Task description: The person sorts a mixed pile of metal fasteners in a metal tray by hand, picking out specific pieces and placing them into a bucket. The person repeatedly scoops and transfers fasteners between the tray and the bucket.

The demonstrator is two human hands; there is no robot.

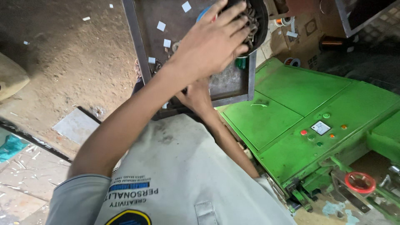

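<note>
Left hand: your left hand sits at top centre of the frame, palm down, fingers spread and pressed flat over the dark round metal part with coiled windings. It covers the part rather than clamps it.

Right hand: your right hand lies at centre frame, just under the left forearm, resting at the near edge of the dark steel tray-like table. The fingers are hidden by the left arm; you cannot tell whether they grip anything.

Hands relative: one above the other in the picture, close but not touching as far as can be seen.

Round part: top centre, on the far right corner of the tray table, mostly under your left hand; its black rim shows at the right of the fingers.

Table surface: small white paper squares lie scattered on it, left of your left hand. A blue round piece peeks out beside the wrist-side fingers.

Green machine: a bright green sheet-metal cabinet fills the right half, just beside the table. Its sloped panel carries red, green and orange buttons around a small white meter.

Red handwheel: a red round handwheel sits at lower right.

Floor: bare dusty concrete floor, upper left.

Clothing: your grey short-sleeved shirt fills the lower centre.
</note>
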